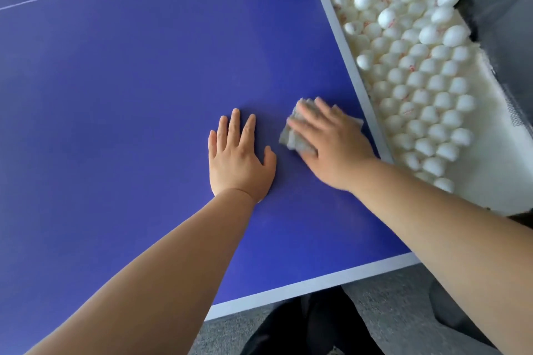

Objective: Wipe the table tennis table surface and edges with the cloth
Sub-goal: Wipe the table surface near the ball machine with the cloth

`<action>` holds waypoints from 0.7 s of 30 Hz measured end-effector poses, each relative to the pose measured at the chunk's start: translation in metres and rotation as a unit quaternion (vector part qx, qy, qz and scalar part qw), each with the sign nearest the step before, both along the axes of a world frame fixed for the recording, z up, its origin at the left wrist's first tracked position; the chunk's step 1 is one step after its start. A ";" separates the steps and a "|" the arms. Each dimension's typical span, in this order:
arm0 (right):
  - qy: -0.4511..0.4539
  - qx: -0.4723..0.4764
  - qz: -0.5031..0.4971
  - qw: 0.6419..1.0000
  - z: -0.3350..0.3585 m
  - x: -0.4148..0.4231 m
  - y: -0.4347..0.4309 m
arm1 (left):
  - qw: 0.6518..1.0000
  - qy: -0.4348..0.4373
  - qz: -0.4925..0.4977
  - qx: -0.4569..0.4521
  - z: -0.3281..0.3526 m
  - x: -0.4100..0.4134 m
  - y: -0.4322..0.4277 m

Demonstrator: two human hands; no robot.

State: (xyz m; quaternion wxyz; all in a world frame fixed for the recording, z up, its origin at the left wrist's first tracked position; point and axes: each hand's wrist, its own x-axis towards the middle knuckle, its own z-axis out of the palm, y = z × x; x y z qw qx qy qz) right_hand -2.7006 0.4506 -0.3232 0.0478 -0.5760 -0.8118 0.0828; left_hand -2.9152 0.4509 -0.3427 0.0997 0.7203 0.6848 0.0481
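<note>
Cloth (292,140), bunched, stretches toward the table (144,95) side edge under the flat right hand (331,144); left hand (236,161) lies flat.

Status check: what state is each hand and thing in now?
table, blue top, both hands on it.
left hand, flat on the table, fingers spread, holding nothing.
right hand, fingers straight, pressing the cloth down.
cloth, crumpled under the right hand, near the table's right edge.
bin, piled with white balls, beside the table.
</note>
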 end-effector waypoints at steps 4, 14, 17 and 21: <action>0.012 -0.025 0.154 0.988 -0.005 0.021 -0.088 | 1.000 -0.003 0.006 0.013 -0.001 0.001 0.001; -0.022 0.007 -0.115 0.993 -0.005 0.050 0.011 | 1.000 0.004 0.004 -0.001 0.000 0.001 0.000; -0.017 0.032 -0.052 0.998 -0.005 0.033 -0.035 | 1.000 0.001 0.006 -0.005 0.002 0.001 0.000; -0.011 -0.017 0.138 0.990 -0.010 0.039 -0.117 | 1.000 -0.006 0.006 -0.004 0.005 0.002 -0.001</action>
